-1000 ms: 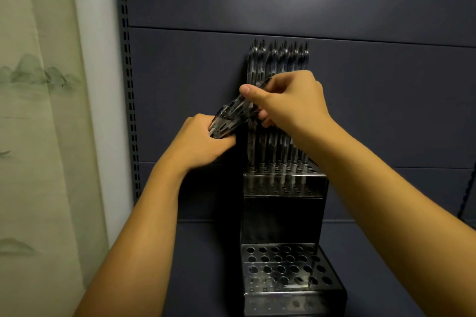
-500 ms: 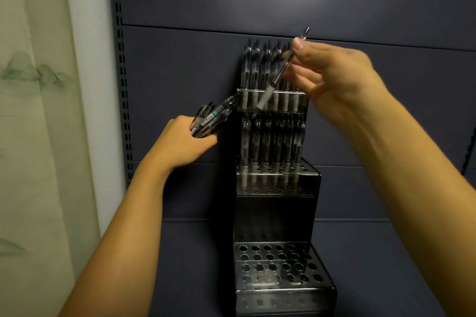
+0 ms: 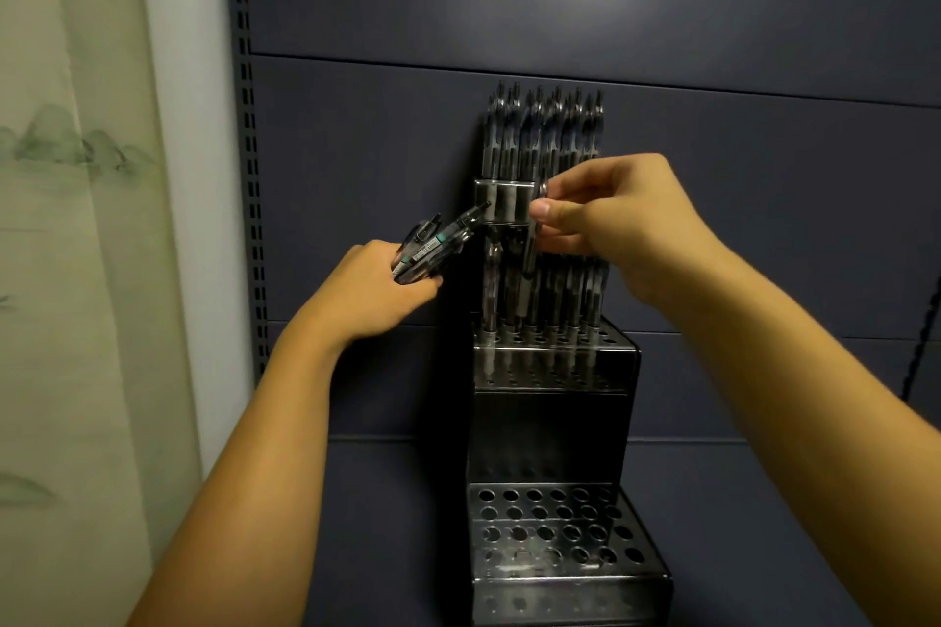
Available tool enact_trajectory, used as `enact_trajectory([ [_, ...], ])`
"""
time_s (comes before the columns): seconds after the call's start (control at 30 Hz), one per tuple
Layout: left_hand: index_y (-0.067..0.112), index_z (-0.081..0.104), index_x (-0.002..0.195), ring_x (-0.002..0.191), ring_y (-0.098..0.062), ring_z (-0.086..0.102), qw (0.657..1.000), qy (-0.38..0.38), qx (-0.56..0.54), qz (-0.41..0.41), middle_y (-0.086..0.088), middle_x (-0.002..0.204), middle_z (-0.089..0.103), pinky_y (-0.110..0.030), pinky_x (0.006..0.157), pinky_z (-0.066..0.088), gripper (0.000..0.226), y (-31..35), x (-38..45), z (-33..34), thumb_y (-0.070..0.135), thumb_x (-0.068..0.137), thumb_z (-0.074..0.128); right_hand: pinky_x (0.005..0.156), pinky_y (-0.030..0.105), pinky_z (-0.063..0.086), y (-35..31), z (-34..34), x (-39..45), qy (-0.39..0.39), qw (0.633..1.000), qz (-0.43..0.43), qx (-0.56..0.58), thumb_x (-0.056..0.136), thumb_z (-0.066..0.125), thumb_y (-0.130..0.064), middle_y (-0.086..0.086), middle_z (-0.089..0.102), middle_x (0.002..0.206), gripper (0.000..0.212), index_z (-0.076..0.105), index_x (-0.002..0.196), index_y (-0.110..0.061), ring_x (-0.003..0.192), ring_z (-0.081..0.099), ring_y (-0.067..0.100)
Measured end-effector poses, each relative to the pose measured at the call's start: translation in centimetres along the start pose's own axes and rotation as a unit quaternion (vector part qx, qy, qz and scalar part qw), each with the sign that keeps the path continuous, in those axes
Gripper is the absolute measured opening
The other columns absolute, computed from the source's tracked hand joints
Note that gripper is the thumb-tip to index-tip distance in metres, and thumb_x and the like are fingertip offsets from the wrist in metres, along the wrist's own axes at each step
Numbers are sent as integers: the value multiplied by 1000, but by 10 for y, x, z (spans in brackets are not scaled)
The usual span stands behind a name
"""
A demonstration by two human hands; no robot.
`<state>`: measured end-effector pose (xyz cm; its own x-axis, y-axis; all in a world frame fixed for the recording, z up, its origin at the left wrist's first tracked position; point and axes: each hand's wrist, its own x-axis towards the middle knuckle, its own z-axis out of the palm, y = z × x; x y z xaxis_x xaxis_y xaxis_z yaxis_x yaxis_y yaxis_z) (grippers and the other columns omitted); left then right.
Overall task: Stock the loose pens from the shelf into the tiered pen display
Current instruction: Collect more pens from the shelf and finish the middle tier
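Note:
A tiered metal pen display (image 3: 555,372) stands against the dark back panel. Its top tier and middle tier hold rows of upright pens (image 3: 540,132); the holes of the bottom tier (image 3: 555,529) hold none. My left hand (image 3: 371,290) grips a bundle of loose pens (image 3: 438,244), tips pointing up and right, just left of the display. My right hand (image 3: 621,219) pinches a single pen (image 3: 532,244) held nearly upright in front of the top tier, its lower end above the middle tier's pens.
The dark blue shelf back panel (image 3: 713,15) fills the background. A perforated upright rail (image 3: 249,142) runs down the left, with a pale curtain (image 3: 66,219) beyond it. A dark cord (image 3: 921,331) hangs at the far right.
My right hand drew one pen from the bundle, raised it high over the display, then brought it down to the front of the top tier. My left hand stayed beside the display.

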<state>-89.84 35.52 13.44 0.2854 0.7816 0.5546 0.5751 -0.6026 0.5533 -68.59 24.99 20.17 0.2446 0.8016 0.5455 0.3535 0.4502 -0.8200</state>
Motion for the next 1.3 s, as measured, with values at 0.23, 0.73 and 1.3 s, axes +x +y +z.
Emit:
enact_trajectory([
  [0.23,15,50,66,51,-11,40,1000,-7,9,-5,2,58,48,-16,42,30,33,1,-2,-2,26,89,71,72,36,65,11,9,-5,-7,998,2,-56,82,82,-6,12,73,82,12,71,88,-4,73,77,21],
  [0.73,17,50,65,53,-13,42,1000,-11,3,-14,2,59,50,-28,51,34,33,1,-3,-3,26,89,72,70,35,65,10,16,-11,-44,984,12,-175,84,81,-9,14,75,79,15,70,86,0,72,77,19],
  [1.3,17,48,65,51,-13,39,1000,-15,-23,0,4,56,46,-29,52,33,35,6,-6,-11,26,88,73,72,32,64,2,9,-16,-37,969,-27,-243,80,85,-37,6,76,73,31,74,89,-10,61,75,14],
])
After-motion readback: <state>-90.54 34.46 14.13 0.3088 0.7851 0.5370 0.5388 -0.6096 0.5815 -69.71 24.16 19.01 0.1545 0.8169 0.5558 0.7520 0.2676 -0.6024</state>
